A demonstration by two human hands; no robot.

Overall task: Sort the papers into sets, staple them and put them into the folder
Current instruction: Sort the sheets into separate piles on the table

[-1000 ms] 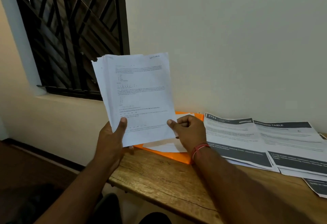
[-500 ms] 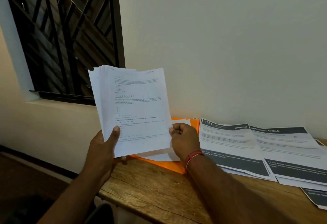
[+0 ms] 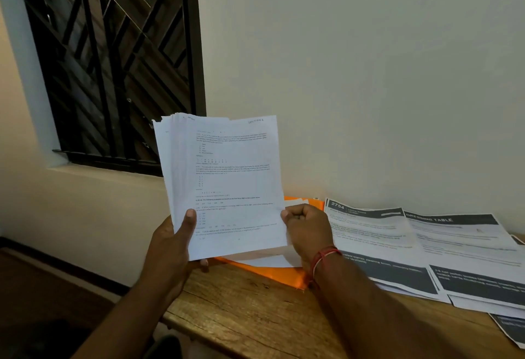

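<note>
Above table (image 3: pixel 241 316): papers (image 3: pixel 227 182), fingers (image 3: pixel 189 218) apparently pinching both edges.

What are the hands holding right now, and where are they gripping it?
A stack of white printed paper sheets: the left hand grips its lower left corner, thumb on front; the right hand pinches its lower right edge.

Near edge of the table (image 3: pixel 241 313) is lying bare, giving open passage in front of the folder (image 3: pixel 287 276). Folder is sitting back by the wall (image 3: pixel 369 74), with a loose sheet (image 3: pixel 272 260) lying on it. Printed sheets (image 3: pixel 397 233) are overlapping across the right side, just beside the folder and running back to the wall. Held stack (image 3: pixel 227 182) is standing upright over the table's left end, screening the folder from the front-left. Air above the printed sheets is lying open.
</note>
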